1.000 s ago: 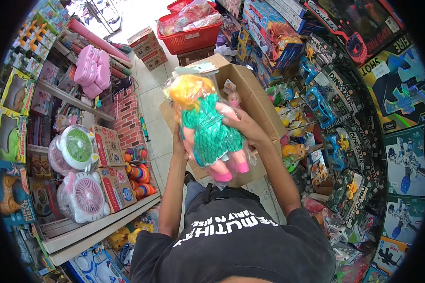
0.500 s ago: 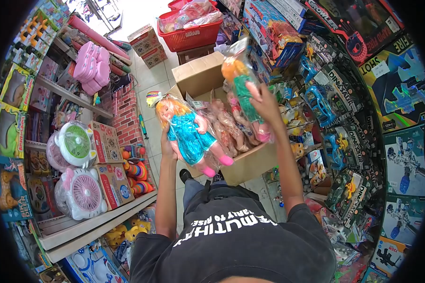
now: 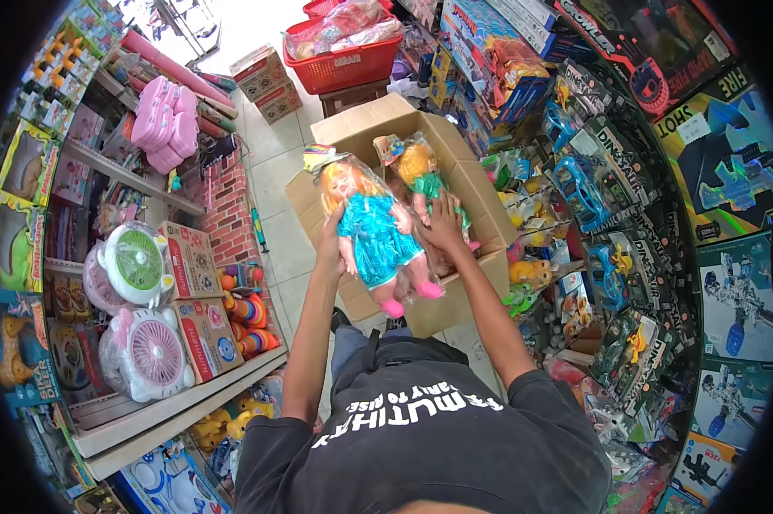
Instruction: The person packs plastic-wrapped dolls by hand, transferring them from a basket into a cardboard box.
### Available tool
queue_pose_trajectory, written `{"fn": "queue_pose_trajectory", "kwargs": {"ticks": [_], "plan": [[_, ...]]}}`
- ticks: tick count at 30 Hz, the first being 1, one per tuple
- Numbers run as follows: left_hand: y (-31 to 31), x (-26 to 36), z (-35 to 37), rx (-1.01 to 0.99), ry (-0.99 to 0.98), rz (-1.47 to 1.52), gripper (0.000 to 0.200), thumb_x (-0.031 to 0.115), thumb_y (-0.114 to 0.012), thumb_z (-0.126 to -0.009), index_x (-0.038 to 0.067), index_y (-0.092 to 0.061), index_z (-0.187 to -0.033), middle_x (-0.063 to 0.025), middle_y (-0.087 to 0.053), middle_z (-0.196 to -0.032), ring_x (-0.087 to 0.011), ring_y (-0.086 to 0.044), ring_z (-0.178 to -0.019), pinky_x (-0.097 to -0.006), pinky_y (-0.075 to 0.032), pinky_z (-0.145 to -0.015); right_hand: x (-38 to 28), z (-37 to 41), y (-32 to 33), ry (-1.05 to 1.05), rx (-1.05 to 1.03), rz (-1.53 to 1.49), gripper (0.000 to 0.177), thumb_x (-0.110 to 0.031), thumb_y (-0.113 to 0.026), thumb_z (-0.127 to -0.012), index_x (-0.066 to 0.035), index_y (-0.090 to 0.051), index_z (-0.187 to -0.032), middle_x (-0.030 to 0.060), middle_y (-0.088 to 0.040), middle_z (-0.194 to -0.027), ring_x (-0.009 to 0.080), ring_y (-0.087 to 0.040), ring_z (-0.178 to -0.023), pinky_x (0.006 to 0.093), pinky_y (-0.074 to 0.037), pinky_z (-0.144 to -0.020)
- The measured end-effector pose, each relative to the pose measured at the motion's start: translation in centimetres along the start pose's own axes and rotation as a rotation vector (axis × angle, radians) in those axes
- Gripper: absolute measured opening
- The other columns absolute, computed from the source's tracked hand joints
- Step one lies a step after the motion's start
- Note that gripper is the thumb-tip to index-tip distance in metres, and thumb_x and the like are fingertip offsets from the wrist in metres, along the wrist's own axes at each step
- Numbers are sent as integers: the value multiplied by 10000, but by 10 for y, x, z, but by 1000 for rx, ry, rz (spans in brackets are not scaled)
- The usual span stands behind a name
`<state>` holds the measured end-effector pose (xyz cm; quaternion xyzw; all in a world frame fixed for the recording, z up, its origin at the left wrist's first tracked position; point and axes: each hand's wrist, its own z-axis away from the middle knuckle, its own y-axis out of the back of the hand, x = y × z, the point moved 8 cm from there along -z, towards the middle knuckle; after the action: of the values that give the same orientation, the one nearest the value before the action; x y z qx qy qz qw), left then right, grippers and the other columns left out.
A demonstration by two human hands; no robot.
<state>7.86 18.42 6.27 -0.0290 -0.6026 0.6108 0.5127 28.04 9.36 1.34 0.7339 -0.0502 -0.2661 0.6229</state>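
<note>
A blonde doll in a shiny blue dress point(image 3: 376, 236), wrapped in clear plastic, lies over the left part of an open cardboard box point(image 3: 481, 184). My left hand point(image 3: 329, 236) grips its side. To its right, a doll in a green dress point(image 3: 425, 182), also in plastic, is inside the box. My right hand point(image 3: 444, 224) is on this doll's lower body, fingers spread over it. Whether the fingers grip it cannot be made out. Most of the box's inside is hidden behind the two dolls.
Shelves on the left hold fans point(image 3: 153, 351) and pink cases point(image 3: 165, 124). Beyond the box stand a red basket point(image 3: 344, 64) and small cartons point(image 3: 266, 81). Boxed toys point(image 3: 618, 176) line the right side. Tiled floor point(image 3: 288, 184) shows left of the box.
The green-dressed doll has gone down into the box with my right hand, which has moved left and lower. My left hand and the blue-dressed doll have shifted right, over the box.
</note>
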Motion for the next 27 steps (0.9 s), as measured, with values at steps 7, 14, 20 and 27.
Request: {"fn": "queue_pose_trajectory", "kwargs": {"ticks": [7,14,20,27], "plan": [[22,-39,-59,95,58,-228,304,243,-513,-893,-8,-514,-1066,-93,-617,-933,-171,-612,-823,-330,-515,-730,44,-15,-20,4,-71,-650,398,-339,-529,-866,-15,-503,-1095,276,-306,-1357,387,-241,-1293,431,-196,-1065],[5,-18,-65,243,-233,-1089,509,264,-584,-849,-103,-376,-1132,-237,-501,-1139,-306,-537,-1023,-370,-440,-855,26,-11,-11,22,-25,-564,447,-372,-551,-848,-36,-482,-1135,260,-383,-1287,384,-325,-1236,437,-243,-1031],[-54,20,-26,202,-781,-1790,808,47,-617,-762,-66,-89,-1363,-348,-239,-1319,-497,-262,-1232,-464,-276,-1034,-62,14,35,254,129,-290,560,-449,-556,-820,-144,-428,-1272,222,-334,-1352,400,-304,-1254,506,-246,-1009],[-9,-17,-39,-83,-200,-2390,871,396,-689,-704,32,-241,-1356,-255,-290,-1373,-390,-280,-1287,-649,-180,-997,-72,32,-27,151,-135,-126,649,-559,-443,-842,-265,-260,-1390,159,-249,-1427,352,-156,-1342,582,-111,-1041]]}}
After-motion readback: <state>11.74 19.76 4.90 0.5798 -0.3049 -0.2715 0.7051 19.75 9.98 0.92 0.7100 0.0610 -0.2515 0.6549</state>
